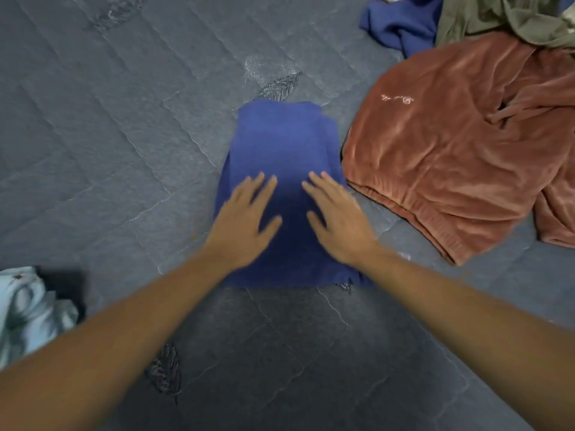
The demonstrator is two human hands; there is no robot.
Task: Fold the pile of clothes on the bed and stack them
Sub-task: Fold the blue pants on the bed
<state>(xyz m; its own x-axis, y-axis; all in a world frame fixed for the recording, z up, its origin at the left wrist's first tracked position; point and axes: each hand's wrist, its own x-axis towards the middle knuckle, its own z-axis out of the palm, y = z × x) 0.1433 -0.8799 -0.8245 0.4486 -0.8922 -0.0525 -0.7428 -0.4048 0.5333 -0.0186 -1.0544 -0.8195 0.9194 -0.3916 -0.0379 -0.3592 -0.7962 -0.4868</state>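
Observation:
A folded blue garment (pixel 280 144) lies as a narrow rectangle in the middle of the grey quilted bed (pixel 109 135). My left hand (pixel 245 219) rests flat on its near left part, fingers straight and spread. Beside it, my right hand (pixel 336 219) lies flat on the near right part, fingers also straight. Both hands are slightly blurred. To the right lies an unfolded rust-brown velvet hoodie (pixel 441 157). Behind the hoodie sit a crumpled dark blue garment (pixel 401 23) and an olive garment (pixel 504 17).
A light blue crumpled garment (pixel 28 309) sits at the left edge near my left forearm, with something dark behind it. The grey quilt spreads bare to the left and toward me.

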